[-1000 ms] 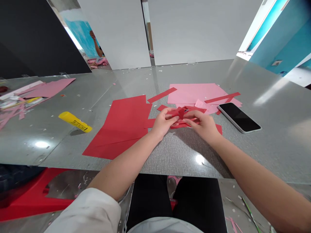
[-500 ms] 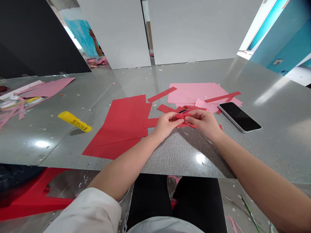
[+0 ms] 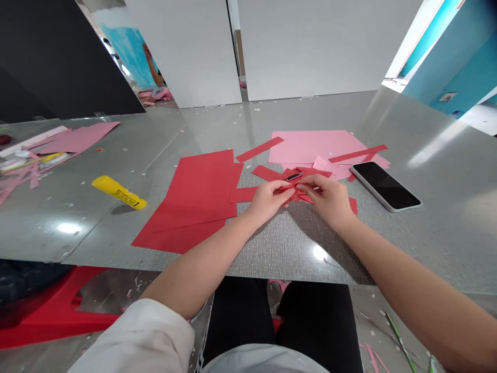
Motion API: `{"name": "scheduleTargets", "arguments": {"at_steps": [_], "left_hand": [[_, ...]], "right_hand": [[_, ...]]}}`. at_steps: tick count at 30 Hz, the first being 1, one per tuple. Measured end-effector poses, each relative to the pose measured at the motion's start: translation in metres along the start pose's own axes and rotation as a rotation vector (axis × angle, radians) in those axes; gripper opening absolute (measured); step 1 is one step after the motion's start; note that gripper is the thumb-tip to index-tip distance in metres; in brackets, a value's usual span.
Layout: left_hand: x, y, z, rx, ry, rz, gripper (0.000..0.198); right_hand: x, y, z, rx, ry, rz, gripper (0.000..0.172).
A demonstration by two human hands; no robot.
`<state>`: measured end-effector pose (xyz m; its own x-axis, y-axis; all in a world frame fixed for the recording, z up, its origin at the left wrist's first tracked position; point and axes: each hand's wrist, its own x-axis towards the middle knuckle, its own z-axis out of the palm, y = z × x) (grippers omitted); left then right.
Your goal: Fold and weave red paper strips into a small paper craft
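Between my two hands is a small piece of red paper (image 3: 288, 188), pinched at both ends; its shape is mostly hidden by the fingers. My left hand (image 3: 271, 201) is closed on its left end, thumb pressed on top. On the other side my right hand (image 3: 326, 198) pinches it between thumb and forefinger. Just beyond the fingertips lies a dark, slim cutter-like tool (image 3: 294, 176) on a pile of red paper strips (image 3: 264, 173). Larger red paper sheets (image 3: 204, 185) rest to the left of my left hand.
Pink paper sheets (image 3: 310, 145) lie behind the strips. A phone (image 3: 385, 185) is at the right, and a yellow tube (image 3: 119, 192) at the left. Pink scraps (image 3: 79, 140) sit far left. White panels (image 3: 326, 49) stand along the back; a person's arm shows in a gap.
My fingers have shifted slightly on the red paper, and the right hand's fingers are a little more raised. Less of the held piece shows now. The view has moved slightly.
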<state>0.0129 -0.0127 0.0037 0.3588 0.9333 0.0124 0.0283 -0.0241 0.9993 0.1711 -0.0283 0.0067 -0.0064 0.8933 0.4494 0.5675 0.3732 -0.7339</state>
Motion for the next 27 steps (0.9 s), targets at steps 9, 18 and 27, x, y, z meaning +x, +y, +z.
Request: {"name": "scheduleTargets", "arguments": {"at_steps": [9, 18, 27], "left_hand": [[-0.0002, 0.0002, 0.0, -0.107, 0.016, -0.017, 0.04], [-0.0009, -0.0045, -0.0027, -0.026, -0.065, 0.137, 0.056], [0.0008, -0.0033, -0.0025, 0.062, 0.014, 0.077, 0.028]], "right_hand": [[0.0055, 0.0034, -0.0056, 0.368, -0.019, 0.261, 0.029], [0.0046, -0.0005, -0.0062, 0.359, -0.186, 0.236, 0.027], [0.0042, 0.0002, -0.0027, 0.19, -0.154, 0.123, 0.014]]}}
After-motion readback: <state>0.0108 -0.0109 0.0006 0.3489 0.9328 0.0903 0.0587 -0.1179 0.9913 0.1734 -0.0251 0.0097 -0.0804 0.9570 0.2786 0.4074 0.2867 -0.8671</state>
